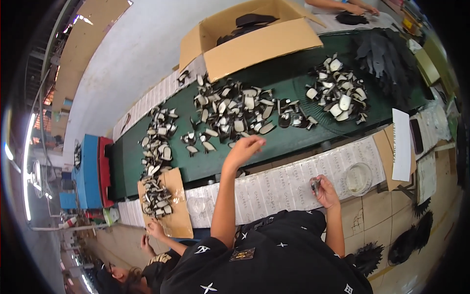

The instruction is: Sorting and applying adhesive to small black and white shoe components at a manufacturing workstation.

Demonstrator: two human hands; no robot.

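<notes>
My left hand [247, 150] hangs over the near edge of the green belt, fingers loosely bent and nothing visible in them. It is nearest to a heap of black shoe heels [234, 110] with pale cream faces. My right hand [327, 192], above the paper-covered ledge [274, 188], grips a small dark shoe heel [315, 184] between thumb and fingers; the fingers partly hide it. To the right of that hand, a clear round bowl [358, 179] sits on the ledge.
More heels form a heap [339, 90] at right and a row [159, 132] at left, reaching a cardboard sheet [177, 215] beside a co-worker's hand [155, 228]. A cardboard box [264, 49] stands behind the green belt [293, 142]. Dark limp pieces [384, 59] lie far right.
</notes>
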